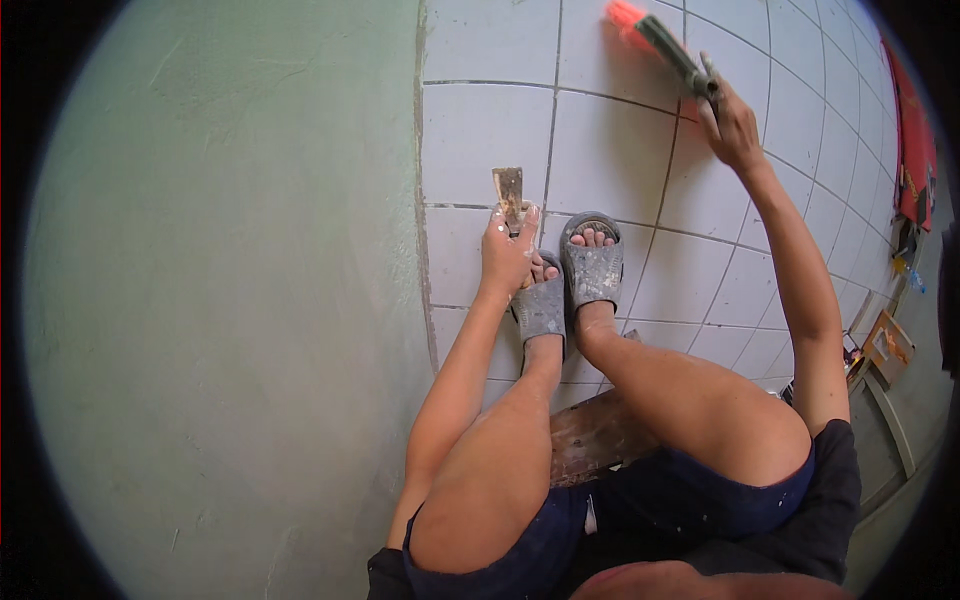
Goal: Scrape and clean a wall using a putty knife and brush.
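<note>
My left hand [508,255] is closed round a putty knife [508,186], close in front of my feet. Its flat blade points away from me and is smeared with dried material; most of the handle is hidden in my fingers. Farther out to the right, my right hand [735,130] grips a hand brush [668,50] by its dark green handle. The bright red-orange bristles reach the far edge of the view over the tiles and look smeared by motion. White specks dot my left fingers.
White floor tiles [480,130] with dark joints meet a greenish plastered wall [220,300] on the left. My feet wear spattered grey sandals [593,270]. A worn wooden seat [590,440] is under me. A red object [915,150] and a wooden piece [888,348] lie at the right.
</note>
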The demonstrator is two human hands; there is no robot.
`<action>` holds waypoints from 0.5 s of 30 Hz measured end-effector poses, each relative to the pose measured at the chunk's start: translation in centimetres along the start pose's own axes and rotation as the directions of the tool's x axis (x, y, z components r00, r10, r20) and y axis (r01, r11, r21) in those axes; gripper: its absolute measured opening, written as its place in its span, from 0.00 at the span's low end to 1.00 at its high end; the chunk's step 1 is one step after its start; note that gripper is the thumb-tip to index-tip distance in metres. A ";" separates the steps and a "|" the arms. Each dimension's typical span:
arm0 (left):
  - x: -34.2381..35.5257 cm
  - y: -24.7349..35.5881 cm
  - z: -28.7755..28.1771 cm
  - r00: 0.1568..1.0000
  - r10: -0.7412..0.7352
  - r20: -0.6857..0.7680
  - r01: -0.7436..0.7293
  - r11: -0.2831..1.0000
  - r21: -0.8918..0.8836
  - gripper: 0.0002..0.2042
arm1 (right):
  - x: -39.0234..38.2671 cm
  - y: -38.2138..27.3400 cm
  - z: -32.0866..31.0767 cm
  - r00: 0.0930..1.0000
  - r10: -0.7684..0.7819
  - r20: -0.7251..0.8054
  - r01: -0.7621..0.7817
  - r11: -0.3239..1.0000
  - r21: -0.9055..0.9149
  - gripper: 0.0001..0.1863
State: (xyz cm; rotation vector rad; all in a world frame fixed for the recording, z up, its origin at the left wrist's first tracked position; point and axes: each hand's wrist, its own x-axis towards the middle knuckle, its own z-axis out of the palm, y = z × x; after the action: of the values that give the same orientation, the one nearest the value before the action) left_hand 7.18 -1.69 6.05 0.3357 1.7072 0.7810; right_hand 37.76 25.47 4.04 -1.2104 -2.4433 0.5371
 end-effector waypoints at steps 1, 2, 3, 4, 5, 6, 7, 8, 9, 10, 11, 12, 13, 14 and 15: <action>-0.1 0.0 0.1 0.998 0.059 -0.028 -0.059 0.998 0.006 0.14 | 1.3 -0.2 -0.7 0.999 -0.022 -0.033 0.022 1.000 -0.019 0.26; -0.2 0.0 0.1 0.992 0.110 -0.057 -0.110 0.994 0.009 0.14 | 2.5 -0.6 -1.3 0.988 0.149 0.040 -0.147 0.988 -0.045 0.24; -0.4 -0.1 0.1 0.987 0.142 -0.078 -0.143 0.990 -0.001 0.13 | 3.7 -1.1 -1.8 0.947 0.294 0.133 -0.285 0.955 -0.082 0.22; -0.7 -0.3 0.1 0.957 0.266 -0.121 -0.251 0.960 0.126 0.12 | 4.7 -1.8 -1.9 0.875 0.430 0.221 -0.410 0.902 -0.133 0.20; -1.1 -0.5 0.1 0.918 0.370 -0.143 -0.331 0.913 0.240 0.12 | 5.4 -2.9 -1.6 0.895 0.353 0.273 -0.387 0.919 0.080 0.21; -1.5 -0.8 0.0 0.868 0.473 -0.153 -0.400 0.846 0.352 0.11 | 6.0 -4.2 -0.9 0.915 0.264 0.305 -0.354 0.889 0.290 0.21; -2.1 -1.1 -0.1 0.843 0.528 -0.099 -0.461 0.805 0.373 0.11 | 6.4 -5.8 -0.1 0.905 0.243 0.349 -0.386 0.812 0.437 0.22; -2.8 -1.6 0.0 0.814 0.580 -0.042 -0.521 0.760 0.389 0.11 | 6.6 -7.6 1.4 0.902 0.005 0.432 -0.253 0.816 0.519 0.21; -3.2 -2.0 0.0 0.777 0.629 0.018 -0.582 0.707 0.401 0.11 | 6.7 -9.7 3.3 0.824 -0.124 0.553 -0.222 0.827 0.517 0.20; -3.5 -2.3 0.0 0.725 0.685 0.071 -0.627 0.614 0.480 0.11 | 6.7 -11.8 5.2 0.723 -0.291 0.627 -0.207 0.774 0.598 0.22; -3.6 -2.7 0.1 0.721 0.686 0.104 -0.646 0.609 0.461 0.11 | 6.8 -13.7 7.4 0.617 -0.290 0.732 -0.172 0.857 0.485 0.23; -3.7 -3.0 0.2 0.710 0.692 0.129 -0.668 0.604 0.435 0.11 | 7.2 -15.6 9.8 0.553 -0.310 0.774 0.012 0.931 0.364 0.21; -3.7 -3.2 0.2 0.704 0.690 0.166 -0.686 0.601 0.411 0.12 | 8.1 -16.5 11.6 0.573 -0.274 0.773 0.037 0.950 0.309 0.20; -3.7 -3.4 0.0 0.726 0.663 0.181 -0.667 0.616 0.418 0.12 | 9.4 -17.0 13.1 0.585 -0.275 0.763 0.059 0.953 0.298 0.19; -3.8 -3.5 -0.1 0.735 0.656 0.173 -0.651 0.611 0.450 0.12 | 11.0 -16.8 14.2 0.668 -0.264 0.695 0.088 0.956 0.279 0.18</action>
State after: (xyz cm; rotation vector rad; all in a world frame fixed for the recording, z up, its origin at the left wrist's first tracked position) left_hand 8.79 -6.56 6.62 1.3857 1.7766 0.8499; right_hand 13.48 22.49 1.55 -0.7083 -2.9671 1.4246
